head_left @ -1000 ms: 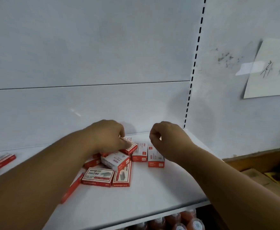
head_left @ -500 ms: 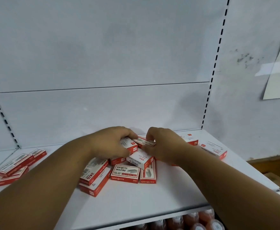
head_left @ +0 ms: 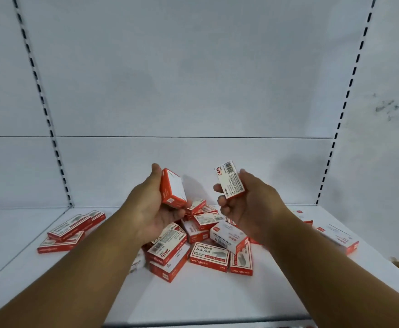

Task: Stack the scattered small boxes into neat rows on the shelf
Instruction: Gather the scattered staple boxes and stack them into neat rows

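My left hand (head_left: 153, 209) is raised over the shelf (head_left: 205, 297) with a red box (head_left: 172, 189) gripped in it: my thumb runs up its left side to the top corner, and my fingers (head_left: 178, 213) curl under its lower end, so the box stands tilted with a white face turned to the right. My right hand (head_left: 253, 204) holds a second box (head_left: 230, 179) with its barcode face toward me, the thumb behind its right edge and the fingertips (head_left: 219, 188) pressing its left edge. Both boxes are in the air, apart from each other, above the loose heap of boxes (head_left: 203, 242) on the shelf. Three more boxes (head_left: 68, 230) lie to the left, and another box (head_left: 338, 237) lies to the right beyond my right forearm.
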Tool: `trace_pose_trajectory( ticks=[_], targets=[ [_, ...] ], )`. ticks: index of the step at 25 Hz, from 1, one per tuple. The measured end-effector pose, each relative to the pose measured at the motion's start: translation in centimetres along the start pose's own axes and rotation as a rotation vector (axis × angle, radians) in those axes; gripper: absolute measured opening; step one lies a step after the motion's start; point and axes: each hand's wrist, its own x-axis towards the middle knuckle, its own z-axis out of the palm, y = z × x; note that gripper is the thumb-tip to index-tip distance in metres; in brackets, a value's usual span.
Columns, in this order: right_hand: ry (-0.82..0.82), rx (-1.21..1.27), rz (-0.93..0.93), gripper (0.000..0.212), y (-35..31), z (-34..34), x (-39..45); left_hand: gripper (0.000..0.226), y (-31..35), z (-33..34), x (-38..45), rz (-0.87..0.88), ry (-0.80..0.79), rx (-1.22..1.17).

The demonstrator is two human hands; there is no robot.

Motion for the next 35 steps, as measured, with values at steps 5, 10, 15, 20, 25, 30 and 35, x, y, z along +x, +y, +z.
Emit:
trace_pose_trajectory(
  ticks=[5,10,15,20,25,30,35],
  targets=[
    [0.004,-0.787,-0.240,0.023,2.3,4.5,-0.3,0.056,2.1,-4.3,-0.2,0.157,-0.053,0.038],
    [-0.175,-1.288,-0.393,0.027,7.1,11.7,1.0,0.043,7.5,-7.0,-0.1,0.494,0.051,0.477],
    [-0.233,-1.554,-0.590,0.039,13.9,19.3,3.4,0.044,10.3,-9.8,0.1,0.572,0.150,0.963],
    [-0.252,-1.685,-0.409,0.037,16.4,21.9,3.5,0.048,11.1,-13.4,0.6,0.613,0.140,1.126],
    [0.022,-1.541,-0.515,0.034,12.7,18.3,1.0,0.048,9.8,-14.2,1.8,0.631,0.065,1.169],
    [0.369,-1.277,-0.561,0.022,6.9,11.4,-0.9,0.048,7.2,-9.3,2.5,0.693,-0.107,1.173],
    [0.533,-1.330,-0.597,0.022,2.8,3.5,-3.9,0.053,2.2,0.3,2.4,0.740,-0.332,1.298]
  ],
)
